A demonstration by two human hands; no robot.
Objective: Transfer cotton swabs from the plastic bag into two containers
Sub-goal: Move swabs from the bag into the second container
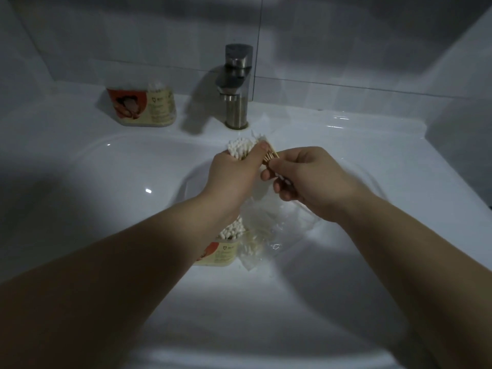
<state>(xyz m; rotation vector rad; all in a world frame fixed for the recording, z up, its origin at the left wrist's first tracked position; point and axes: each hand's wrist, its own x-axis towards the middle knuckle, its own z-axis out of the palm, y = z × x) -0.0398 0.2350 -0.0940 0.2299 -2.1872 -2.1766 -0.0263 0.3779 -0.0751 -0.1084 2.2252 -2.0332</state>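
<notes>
So both hands are up over the sink basin here. The left hand has its fingers wrapped tight around a fat bundle of cotton swabs, white tips pointing away toward the faucet. The right hand is touching that bundle from the side, its fingers pinched on a few wooden sticks, which slant up and away.

What matters next, I think, is that the near container sits in the basin right below the left wrist, closer to the person than the bundle and half hidden by the forearm. It's already showing swab tips. So the left hand is the closer one, and the bundle would need to come back and down, sticks upright. The crumpled plastic bag lies just beside that container, touching it as far as I can tell. The second container is well off on the back ledge, left of the faucet.
</notes>
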